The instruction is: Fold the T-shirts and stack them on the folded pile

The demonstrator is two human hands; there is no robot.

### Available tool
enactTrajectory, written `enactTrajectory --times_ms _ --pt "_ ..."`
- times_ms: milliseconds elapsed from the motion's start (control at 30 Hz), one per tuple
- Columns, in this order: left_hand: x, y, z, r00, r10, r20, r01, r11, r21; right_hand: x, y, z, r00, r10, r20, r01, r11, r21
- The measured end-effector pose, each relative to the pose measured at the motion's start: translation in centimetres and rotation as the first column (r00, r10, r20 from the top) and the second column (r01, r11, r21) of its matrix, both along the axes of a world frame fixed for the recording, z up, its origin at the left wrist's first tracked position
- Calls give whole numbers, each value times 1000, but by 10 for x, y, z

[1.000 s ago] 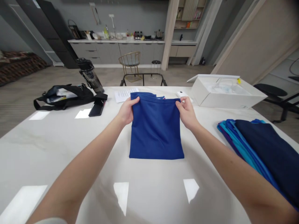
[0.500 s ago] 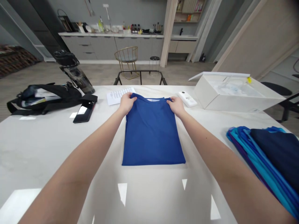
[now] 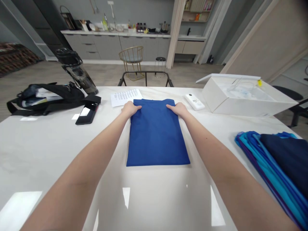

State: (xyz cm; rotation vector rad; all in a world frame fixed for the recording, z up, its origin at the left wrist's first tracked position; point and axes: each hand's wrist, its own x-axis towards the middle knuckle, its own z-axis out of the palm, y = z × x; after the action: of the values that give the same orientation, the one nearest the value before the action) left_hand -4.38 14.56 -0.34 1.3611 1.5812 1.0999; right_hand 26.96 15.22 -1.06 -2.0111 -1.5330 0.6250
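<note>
A folded blue T-shirt [image 3: 157, 134] lies on the white table [image 3: 154, 199] in front of me, its straight folded edge towards me. My left hand [image 3: 130, 109] grips its far left corner, thumb on top and fingers beneath the cloth. At the far right corner, my right hand [image 3: 177, 109] pinches the shirt in the same way. The fingers under the fabric are hidden. Along the far edge the cloth is bunched a little, and the neckline is hardly visible.
On the right lies a stack of folded clothes [image 3: 276, 166], with an open white box [image 3: 250, 102] behind it. A white device [image 3: 194, 102] and a printed sheet [image 3: 122, 98] sit beyond the shirt. To the left are a phone [image 3: 86, 114], a black bag [image 3: 53, 96] and a bottle [image 3: 79, 73].
Both hands have drawn the shirt's far edge slightly towards me, and the neckline opening with its pale inside no longer shows. My thumbs now lie further over the cloth.
</note>
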Motion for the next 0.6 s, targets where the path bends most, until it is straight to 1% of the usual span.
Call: enactTrajectory --times_ms 33,100,167,200,267,333,367,433,500,533,600 --pt "3 -2 2 999 7 40 -6 1000 -24 -1 -1 2 1000 -3 -25 3 1000 -15" --pt "10 -6 9 994 35 108 -23 993 -114 -5 -5 9 994 -14 -109 9 999 -45" --pt "16 -13 18 987 48 156 -16 980 -200 -11 -14 18 963 3 -269 -21 998 -64" --pt "18 -17 24 984 51 173 -13 976 -216 -14 -21 23 931 34 -363 -53 998 -43" --pt "21 -28 36 979 35 200 2 984 -180 -18 -37 37 848 122 -517 -112 992 49" --pt "21 -40 50 975 -13 224 40 992 -119 -19 -54 53 780 189 -597 -147 982 118" --pt "21 -46 58 969 -51 241 77 992 -98 -19 -63 63 760 199 -619 -162 980 116" --pt "22 -59 74 949 -136 284 162 984 -68 -19 -80 82 734 178 -656 -197 979 45" --pt "23 -72 89 923 -189 335 215 976 -42 -19 -96 98 712 127 -691 -206 978 -33" --pt "24 -79 96 913 -191 361 221 974 -42 -20 -104 105 697 98 -710 -196 979 -58" --pt "28 -94 109 897 -178 406 232 969 -86 -21 -120 115 668 47 -743 -161 984 -82"
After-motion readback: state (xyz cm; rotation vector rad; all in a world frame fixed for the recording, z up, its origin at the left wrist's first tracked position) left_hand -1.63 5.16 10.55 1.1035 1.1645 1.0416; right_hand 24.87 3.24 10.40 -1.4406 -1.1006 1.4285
